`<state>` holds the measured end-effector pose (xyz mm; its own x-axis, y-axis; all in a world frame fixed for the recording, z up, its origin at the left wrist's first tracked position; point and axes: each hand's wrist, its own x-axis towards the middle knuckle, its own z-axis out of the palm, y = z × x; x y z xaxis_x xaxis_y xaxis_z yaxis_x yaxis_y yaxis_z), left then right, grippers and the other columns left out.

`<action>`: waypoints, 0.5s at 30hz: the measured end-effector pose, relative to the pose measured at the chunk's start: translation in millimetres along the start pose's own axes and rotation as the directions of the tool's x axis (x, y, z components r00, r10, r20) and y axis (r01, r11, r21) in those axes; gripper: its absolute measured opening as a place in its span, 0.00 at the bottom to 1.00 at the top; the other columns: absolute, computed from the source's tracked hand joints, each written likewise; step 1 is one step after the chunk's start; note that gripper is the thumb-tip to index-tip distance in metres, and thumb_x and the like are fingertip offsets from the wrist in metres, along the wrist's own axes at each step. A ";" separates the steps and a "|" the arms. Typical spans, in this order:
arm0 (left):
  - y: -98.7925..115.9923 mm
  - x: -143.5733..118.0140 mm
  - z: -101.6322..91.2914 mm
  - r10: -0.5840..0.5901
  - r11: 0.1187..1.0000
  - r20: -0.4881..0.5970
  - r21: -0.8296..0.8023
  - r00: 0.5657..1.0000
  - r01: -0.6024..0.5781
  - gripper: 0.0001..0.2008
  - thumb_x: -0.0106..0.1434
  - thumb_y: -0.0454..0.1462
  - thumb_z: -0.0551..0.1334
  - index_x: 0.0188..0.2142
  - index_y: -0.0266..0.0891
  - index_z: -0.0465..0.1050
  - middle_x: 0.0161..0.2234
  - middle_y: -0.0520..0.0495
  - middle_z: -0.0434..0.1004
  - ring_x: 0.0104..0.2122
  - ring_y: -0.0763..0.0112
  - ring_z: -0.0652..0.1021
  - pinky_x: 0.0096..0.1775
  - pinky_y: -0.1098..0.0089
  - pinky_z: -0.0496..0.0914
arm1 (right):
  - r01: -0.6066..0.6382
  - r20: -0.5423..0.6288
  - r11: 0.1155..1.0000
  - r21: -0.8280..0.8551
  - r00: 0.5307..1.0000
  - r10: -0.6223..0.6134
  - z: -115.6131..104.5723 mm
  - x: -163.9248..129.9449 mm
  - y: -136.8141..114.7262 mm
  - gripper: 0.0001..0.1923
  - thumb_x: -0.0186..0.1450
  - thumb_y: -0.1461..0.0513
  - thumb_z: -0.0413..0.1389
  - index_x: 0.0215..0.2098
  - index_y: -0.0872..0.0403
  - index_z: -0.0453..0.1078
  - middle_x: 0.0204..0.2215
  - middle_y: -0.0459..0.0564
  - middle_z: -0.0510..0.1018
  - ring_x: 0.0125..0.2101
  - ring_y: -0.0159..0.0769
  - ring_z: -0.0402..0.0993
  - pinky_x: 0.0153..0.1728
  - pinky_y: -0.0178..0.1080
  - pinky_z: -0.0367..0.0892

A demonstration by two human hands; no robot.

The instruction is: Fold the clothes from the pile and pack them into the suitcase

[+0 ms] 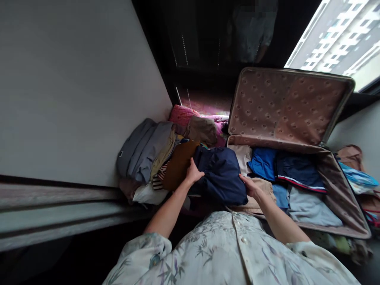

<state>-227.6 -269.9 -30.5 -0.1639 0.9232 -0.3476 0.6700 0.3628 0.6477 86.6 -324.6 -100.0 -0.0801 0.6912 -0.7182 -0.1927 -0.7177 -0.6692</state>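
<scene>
A folded navy garment (219,174) lies between my two hands, at the left edge of the open suitcase (350,190). My left hand (195,172) grips its left side, thumb on top and the fingers mostly hidden. At the garment's right edge, my right hand (249,186) holds on with its fingertips. Just left of it sits a brown folded garment (178,164), close to my left hand. Inside the suitcase are a beige garment (264,188), blue clothing (263,163), navy shorts with a red and white trim (299,172) and a light grey garment (311,208).
Grey bulky clothing (144,148) is heaped against the white wall (74,87) on the left. Pink bedding (182,114) lies behind the piles. The suitcase lid (291,105) stands raised below a window (341,35). More clothes (356,170) lie at the far right.
</scene>
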 end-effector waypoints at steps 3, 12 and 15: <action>-9.6 -3.0 -17.9 -0.065 0.933 0.099 -0.346 0.993 0.095 0.34 0.42 0.30 0.67 0.53 0.33 0.73 0.39 0.39 0.82 0.40 0.56 0.82 0.41 0.64 0.76 | -0.061 0.088 0.994 0.093 0.995 0.053 17.9 -13.5 -12.1 0.21 0.49 0.53 0.71 0.35 0.51 0.72 0.26 0.51 0.82 0.27 0.43 0.79 0.34 0.45 0.76; 24.2 -45.7 -68.0 0.123 0.712 0.330 -0.686 0.936 0.148 0.36 0.39 0.39 0.72 0.51 0.42 0.75 0.36 0.48 0.83 0.35 0.57 0.82 0.31 0.65 0.77 | 0.146 0.048 0.941 0.305 0.984 -0.169 5.9 -69.6 -31.5 0.30 0.40 0.64 0.71 0.43 0.52 0.76 0.33 0.49 0.85 0.30 0.41 0.81 0.35 0.41 0.77; 59.1 -51.9 -50.4 0.184 0.743 0.415 -0.652 0.891 0.151 0.37 0.38 0.38 0.73 0.52 0.41 0.76 0.38 0.45 0.84 0.37 0.53 0.83 0.34 0.62 0.79 | 0.303 -0.008 0.894 0.331 0.948 -0.318 -27.2 -93.4 -31.7 0.31 0.40 0.64 0.71 0.44 0.52 0.75 0.36 0.49 0.85 0.32 0.43 0.81 0.37 0.43 0.77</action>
<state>-216.0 -290.0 59.9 0.2778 0.8364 -0.4725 0.0016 0.4914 0.8709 126.8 -368.8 -16.9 -0.0064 0.8827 -0.4699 -0.5203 -0.4042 -0.7523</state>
